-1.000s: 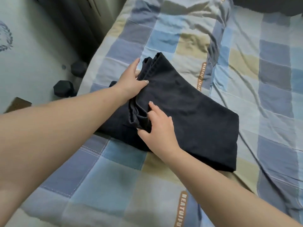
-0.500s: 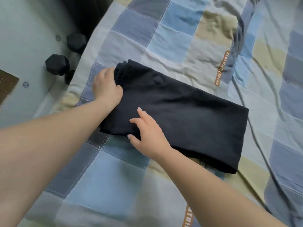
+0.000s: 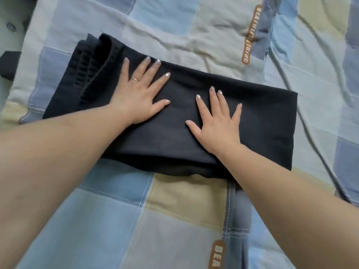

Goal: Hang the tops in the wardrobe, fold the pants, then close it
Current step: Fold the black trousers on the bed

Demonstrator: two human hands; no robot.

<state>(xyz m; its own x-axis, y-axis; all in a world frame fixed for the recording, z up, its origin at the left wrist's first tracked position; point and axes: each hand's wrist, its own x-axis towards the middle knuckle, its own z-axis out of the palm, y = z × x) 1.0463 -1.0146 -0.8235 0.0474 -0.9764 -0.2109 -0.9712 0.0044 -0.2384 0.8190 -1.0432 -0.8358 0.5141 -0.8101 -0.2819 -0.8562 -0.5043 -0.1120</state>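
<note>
Dark navy pants (image 3: pixel 262 121) lie folded into a long rectangle on the bed, with the gathered waistband showing in layers at the left end. My left hand (image 3: pixel 139 94) presses flat on the pants just right of the waistband, fingers spread. Flat on the middle of the fold lies my right hand (image 3: pixel 215 121), fingers also spread. Neither hand grips the cloth. The wardrobe and the tops are out of view.
A patchwork quilt (image 3: pixel 174 220) in blue, grey and beige squares covers the bed on all sides of the pants. The bed's left edge and pale floor (image 3: pixel 9 30) show at top left, with a dark object (image 3: pixel 8 63) beside it.
Both hands left the waistband end, where they gripped the fabric, and now lie flat on top of the pants. The camera has moved closer and more directly over the fold.
</note>
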